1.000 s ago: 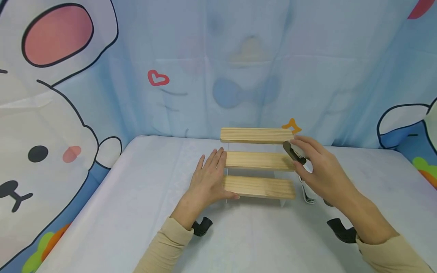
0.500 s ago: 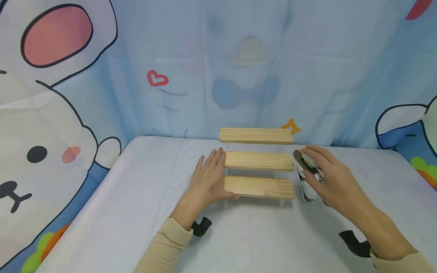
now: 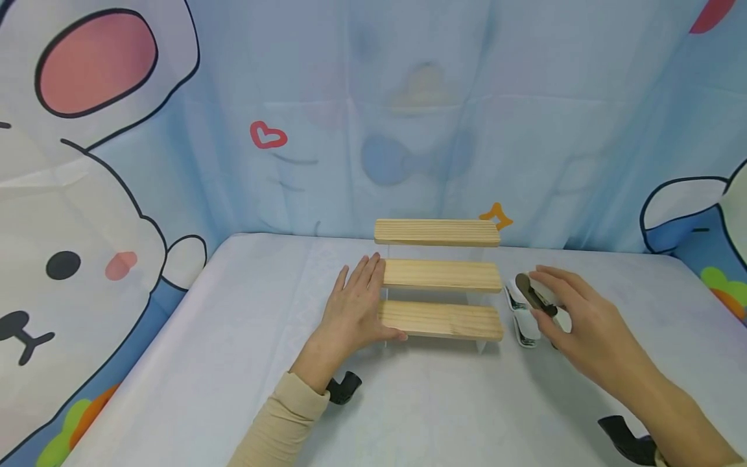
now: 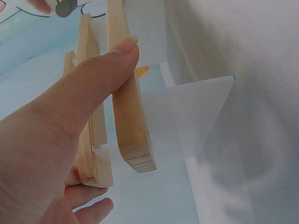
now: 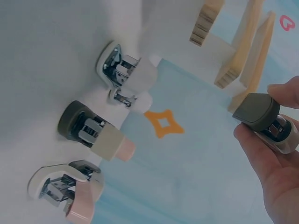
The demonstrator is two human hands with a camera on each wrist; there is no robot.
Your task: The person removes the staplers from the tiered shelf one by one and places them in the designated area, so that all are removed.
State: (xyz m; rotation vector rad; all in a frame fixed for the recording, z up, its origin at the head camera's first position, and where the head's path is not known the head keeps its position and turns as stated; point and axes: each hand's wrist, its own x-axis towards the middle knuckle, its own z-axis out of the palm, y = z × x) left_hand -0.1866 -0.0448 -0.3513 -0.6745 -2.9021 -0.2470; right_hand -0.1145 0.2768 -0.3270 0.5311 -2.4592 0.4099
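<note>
My right hand holds a small stapler with a dark olive part between thumb and fingers, just right of a three-step stand. In the right wrist view that stapler is raised off the table. At the stand's left end lies my left hand, its fingers straight beside the middle board. Its thumb presses on the front of the lowest board in the left wrist view. The lowest board and top board are pale wood, borne by a translucent side panel.
Several more staplers stand right of the stand: a white one, a dark-green, cream and pink one, and a white and pink one. A white cloth covers the table, with a printed blue curtain behind.
My right hand has carried the stapler from the right ends of the boards rightward and nearer to me, over the other staplers. The left hand has stayed put on the stand.
</note>
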